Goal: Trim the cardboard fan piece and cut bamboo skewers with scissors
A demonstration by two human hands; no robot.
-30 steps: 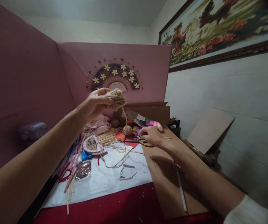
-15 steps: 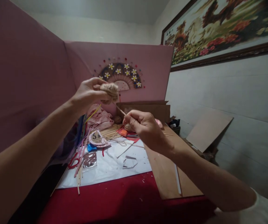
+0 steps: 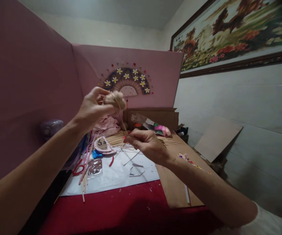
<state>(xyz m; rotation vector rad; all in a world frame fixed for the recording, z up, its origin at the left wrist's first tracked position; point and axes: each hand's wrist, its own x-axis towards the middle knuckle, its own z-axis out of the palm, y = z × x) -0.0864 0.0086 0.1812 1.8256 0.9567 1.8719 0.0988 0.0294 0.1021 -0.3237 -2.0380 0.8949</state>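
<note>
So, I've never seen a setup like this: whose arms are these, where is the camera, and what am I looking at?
There is no machine here, just a person's two bare hands. The camera is worn on their head, looking forward and down, so the arms reach in from below.

The left hand holds a slightly blurred ball of twine. A strand runs down to the right hand, whose fingers seem to pinch it.

Below, a white sheet lies on a red cloth, with thin sticks and a brown packet. A brown board lies to the right.
</note>
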